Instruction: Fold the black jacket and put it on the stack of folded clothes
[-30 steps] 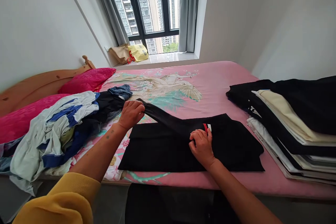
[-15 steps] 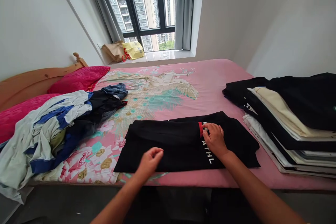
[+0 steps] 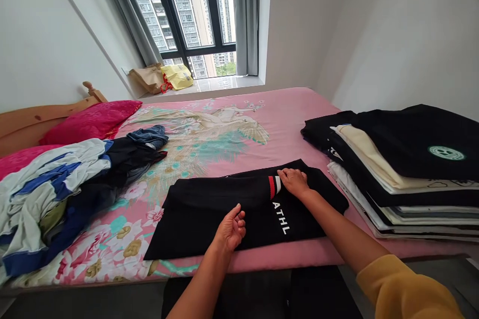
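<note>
A black garment (image 3: 209,219), partly folded over, lies flat near the front edge of the bed. It bears white "ATHL" lettering and a red and white stripe. My right hand (image 3: 295,182) rests on the cloth just right of the stripe, fingers laid flat over it. Above the garment's front middle, my left hand (image 3: 231,229) is turned palm up. Its fingers are loosely curled, the thumb stands apart, and nothing is in it.
On the right stands a stack of folded clothes (image 3: 374,159), a black one with a green-white round badge on top. A heap of crumpled clothes (image 3: 86,169) lies on the left beside pink pillows (image 3: 92,119). The floral bedsheet (image 3: 284,114) stretches back toward the window.
My left hand has turned palm up and its fingers have loosened. My right hand has shifted off the stripe, uncovering its white part. The view has swung slightly to the right.
</note>
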`<state>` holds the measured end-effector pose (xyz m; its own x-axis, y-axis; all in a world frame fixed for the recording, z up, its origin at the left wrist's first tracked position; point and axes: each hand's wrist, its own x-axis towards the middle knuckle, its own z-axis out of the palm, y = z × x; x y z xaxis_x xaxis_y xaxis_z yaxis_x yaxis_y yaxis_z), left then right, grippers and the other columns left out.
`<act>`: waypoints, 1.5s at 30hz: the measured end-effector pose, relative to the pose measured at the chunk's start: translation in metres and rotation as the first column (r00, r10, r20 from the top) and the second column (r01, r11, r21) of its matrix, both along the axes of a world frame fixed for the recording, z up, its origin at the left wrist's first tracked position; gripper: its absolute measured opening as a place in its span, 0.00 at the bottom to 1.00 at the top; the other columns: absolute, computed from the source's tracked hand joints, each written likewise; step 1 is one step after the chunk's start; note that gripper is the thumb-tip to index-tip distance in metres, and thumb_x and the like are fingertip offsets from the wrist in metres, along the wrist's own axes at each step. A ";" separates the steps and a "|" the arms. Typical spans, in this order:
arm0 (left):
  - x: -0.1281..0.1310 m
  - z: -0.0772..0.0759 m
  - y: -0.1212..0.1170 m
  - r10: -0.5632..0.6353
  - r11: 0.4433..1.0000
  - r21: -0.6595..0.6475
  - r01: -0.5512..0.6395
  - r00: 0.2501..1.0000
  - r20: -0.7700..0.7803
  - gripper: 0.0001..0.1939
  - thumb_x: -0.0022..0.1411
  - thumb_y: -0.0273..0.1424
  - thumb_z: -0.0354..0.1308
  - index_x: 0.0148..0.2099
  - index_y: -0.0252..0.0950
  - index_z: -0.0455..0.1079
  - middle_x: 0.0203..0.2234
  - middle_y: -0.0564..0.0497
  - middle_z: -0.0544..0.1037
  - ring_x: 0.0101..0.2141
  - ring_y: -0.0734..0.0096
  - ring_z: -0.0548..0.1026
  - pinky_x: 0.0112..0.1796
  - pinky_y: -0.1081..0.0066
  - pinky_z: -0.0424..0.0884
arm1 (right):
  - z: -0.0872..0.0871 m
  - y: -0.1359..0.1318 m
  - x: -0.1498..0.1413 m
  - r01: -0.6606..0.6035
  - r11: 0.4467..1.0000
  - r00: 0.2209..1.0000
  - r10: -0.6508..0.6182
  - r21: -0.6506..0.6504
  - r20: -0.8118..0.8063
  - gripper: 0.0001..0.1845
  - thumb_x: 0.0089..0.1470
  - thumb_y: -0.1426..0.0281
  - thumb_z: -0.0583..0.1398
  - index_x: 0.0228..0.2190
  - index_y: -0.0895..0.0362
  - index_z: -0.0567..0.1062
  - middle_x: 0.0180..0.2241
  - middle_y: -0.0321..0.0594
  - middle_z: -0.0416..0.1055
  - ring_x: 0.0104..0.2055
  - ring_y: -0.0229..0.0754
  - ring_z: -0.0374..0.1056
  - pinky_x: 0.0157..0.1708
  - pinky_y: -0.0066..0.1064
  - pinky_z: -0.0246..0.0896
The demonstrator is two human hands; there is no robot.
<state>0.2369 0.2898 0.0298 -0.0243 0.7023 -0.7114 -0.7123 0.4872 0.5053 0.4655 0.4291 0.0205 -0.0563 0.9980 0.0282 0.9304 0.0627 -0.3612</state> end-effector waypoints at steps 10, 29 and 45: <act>0.015 -0.016 -0.027 -0.230 0.971 0.002 0.238 0.942 -0.245 0.16 0.52 0.38 0.62 0.37 0.36 0.63 0.18 0.57 0.71 0.11 0.81 0.63 0.11 0.82 0.47 | -0.018 0.009 0.006 -0.092 0.996 0.995 0.092 -0.021 0.027 0.22 0.62 0.58 0.49 0.25 0.55 0.73 0.27 0.37 0.72 0.36 0.41 0.68 0.51 0.39 0.45; -0.241 -0.005 0.019 0.181 0.776 -0.319 0.544 -0.677 -0.713 0.27 0.52 0.17 0.47 0.51 0.43 0.72 0.55 0.47 0.68 0.56 0.57 0.64 0.54 0.56 0.62 | -0.009 -0.128 -0.085 -0.403 0.846 0.911 0.408 0.348 0.061 0.21 0.48 0.74 0.57 0.46 0.54 0.69 0.49 0.42 0.68 0.54 0.49 0.58 0.61 0.52 0.33; -0.245 -0.009 0.021 0.168 0.687 -0.283 0.669 -0.525 -0.834 0.30 0.52 0.21 0.52 0.58 0.41 0.65 0.59 0.45 0.61 0.58 0.59 0.61 0.57 0.58 0.61 | -0.013 -0.130 -0.111 -0.380 0.837 0.923 0.369 0.393 0.108 0.26 0.51 0.63 0.61 0.51 0.57 0.67 0.47 0.45 0.69 0.54 0.53 0.57 0.60 0.60 0.23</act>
